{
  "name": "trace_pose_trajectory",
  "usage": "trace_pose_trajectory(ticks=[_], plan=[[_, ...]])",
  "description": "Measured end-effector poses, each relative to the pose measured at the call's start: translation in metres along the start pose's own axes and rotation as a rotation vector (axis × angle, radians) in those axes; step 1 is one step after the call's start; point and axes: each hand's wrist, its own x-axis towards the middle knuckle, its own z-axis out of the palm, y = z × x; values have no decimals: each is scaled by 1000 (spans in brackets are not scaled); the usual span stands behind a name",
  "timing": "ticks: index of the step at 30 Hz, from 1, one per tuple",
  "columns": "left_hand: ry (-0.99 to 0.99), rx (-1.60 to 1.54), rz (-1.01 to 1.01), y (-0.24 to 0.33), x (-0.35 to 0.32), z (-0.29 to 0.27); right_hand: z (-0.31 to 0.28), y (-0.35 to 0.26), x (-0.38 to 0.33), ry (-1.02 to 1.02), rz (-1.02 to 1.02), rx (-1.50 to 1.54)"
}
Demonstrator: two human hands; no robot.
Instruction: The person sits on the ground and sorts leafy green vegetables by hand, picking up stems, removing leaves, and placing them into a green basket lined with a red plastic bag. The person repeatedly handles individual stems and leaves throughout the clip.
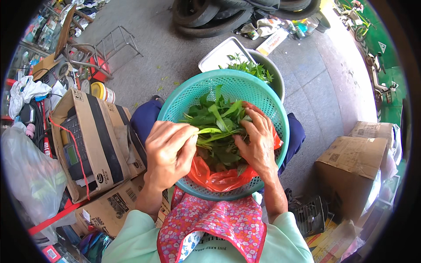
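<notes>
A turquoise perforated plastic basket (pixel 173 103) rests on my lap. Inside it lies a red plastic bag (pixel 204 173) with a heap of leafy green vegetables (pixel 215 151) in it. My left hand (pixel 169 147) is closed, thumb and forefinger pinching the pale green stem end of a leafy stalk (pixel 208 130). Over the right part of the heap, my right hand (pixel 256 140) curls its fingers onto the leaves; what exactly sits under its fingertips is partly hidden. Beyond the basket, more picked greens (pixel 250 69) fill a grey metal basin (pixel 277 81).
A white tray (pixel 221 50) leans by the basin. Bicycle tyres (pixel 210 28) lie farther off. To my left stand an open cardboard box (pixel 103 140) holding a telephone (pixel 75 147) and a metal folding frame (pixel 116 46). Another cardboard box (pixel 351 164) is at right.
</notes>
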Motion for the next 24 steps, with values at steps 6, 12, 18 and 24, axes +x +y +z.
trace_pose_trajectory(ticks=[6, 12, 18, 24], plan=[[297, -78, 10, 28, 10, -34, -32, -13, -4, 72, -5, 11], [466, -393, -213, 16, 3, -30, -54, -26, -9, 90, -107, -44], [552, -300, -406, 6, 9, -7, -34, -17, -16, -245, -142, -45], [849, -354, -354, -4, 13, -30, -17, -1, -10, -229, -138, -28]])
